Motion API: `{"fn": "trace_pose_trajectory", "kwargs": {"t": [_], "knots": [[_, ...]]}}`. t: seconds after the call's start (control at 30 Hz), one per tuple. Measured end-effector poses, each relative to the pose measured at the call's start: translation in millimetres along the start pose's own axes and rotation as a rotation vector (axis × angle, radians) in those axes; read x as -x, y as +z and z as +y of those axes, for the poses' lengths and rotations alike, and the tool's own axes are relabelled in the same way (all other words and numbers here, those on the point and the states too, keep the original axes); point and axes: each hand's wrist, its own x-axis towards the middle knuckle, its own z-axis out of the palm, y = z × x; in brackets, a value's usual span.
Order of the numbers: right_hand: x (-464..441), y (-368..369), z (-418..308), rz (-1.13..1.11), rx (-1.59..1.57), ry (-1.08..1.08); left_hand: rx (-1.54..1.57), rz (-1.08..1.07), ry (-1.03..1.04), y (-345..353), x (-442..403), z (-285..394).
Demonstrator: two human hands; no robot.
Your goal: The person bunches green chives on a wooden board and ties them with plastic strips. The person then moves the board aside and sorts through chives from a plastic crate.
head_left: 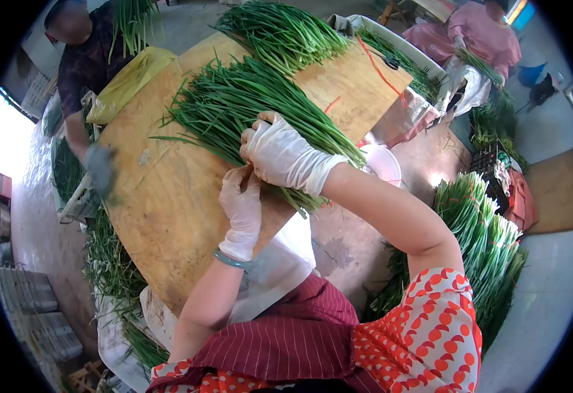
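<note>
A thick bunch of garlic chives point(247, 98) lies across the wooden board, leaf tips to the left and pale stem ends to the right. My right hand point(278, 154), in a white glove, is closed with curled fingers at the near edge of this bunch. Just below it, my gloved left hand point(240, 203) has its fingers pressed together, with the tips touching the right hand. What the fingertips pinch is hidden. Some stems show beneath my right wrist. Farther back on the board sits a second bunch of chives point(286, 36).
Red ties point(381, 72) lie on the board point(168, 216). Tied chive bundles point(476, 229) stand at right, near a white bucket point(381, 164). A co-worker point(80, 72) at left holds chives; another person point(483, 39) sits back right with chives in hand.
</note>
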Motion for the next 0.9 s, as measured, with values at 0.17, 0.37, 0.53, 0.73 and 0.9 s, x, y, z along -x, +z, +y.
{"fn": "trace_pose_trajectory", "kwargs": {"t": [0.17, 0.37, 0.53, 0.73, 0.9], "knots": [[-4, -23, 53, 0.323, -0.593, 0.217, 0.050, 0.029, 0.029, 7, -3, -11], [55, 98, 181, -0.003, -0.180, 0.621, 0.337, 0.032, -0.280, 1, -4, 2], [80, 110, 171, -0.073, -0.239, 0.539, 0.412, 0.058, -0.342, 1, -5, 5], [96, 99, 159, 0.008, -0.488, 0.690, 0.442, 0.059, -0.368, 0, -4, 0], [92, 99, 136, 0.460, -1.997, 1.101, 0.450, 0.049, -0.386, 1, -4, 2]]}}
